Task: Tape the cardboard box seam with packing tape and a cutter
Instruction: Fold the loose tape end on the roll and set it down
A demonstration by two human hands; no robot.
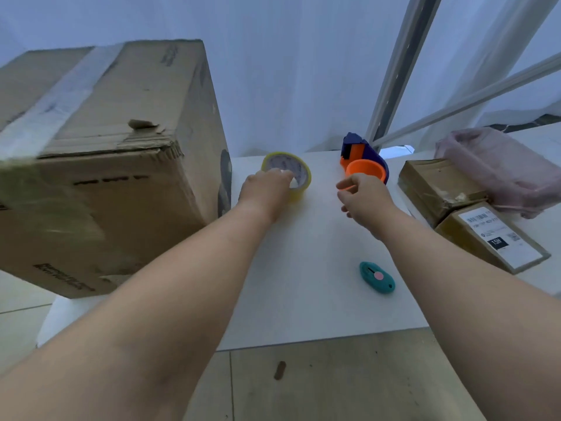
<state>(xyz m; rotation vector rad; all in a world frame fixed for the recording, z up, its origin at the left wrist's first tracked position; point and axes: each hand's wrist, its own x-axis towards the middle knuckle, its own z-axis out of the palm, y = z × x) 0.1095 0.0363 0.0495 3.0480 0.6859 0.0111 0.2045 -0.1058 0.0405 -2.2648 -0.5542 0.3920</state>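
The tape roll (288, 173) lies flat on the white table (303, 299), just right of the cardboard box (100, 165). The left hand (267, 192) grasps its near rim. The right hand (364, 202) (fingers loosely curled, holding nothing) hovers before the orange dispenser (364, 161); the teal cutter (377, 277) lies nearer.

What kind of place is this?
Probably a parcel-packing spot: a big cardboard box, small labelled parcels, a tape roll and a cutter sit on a white table.
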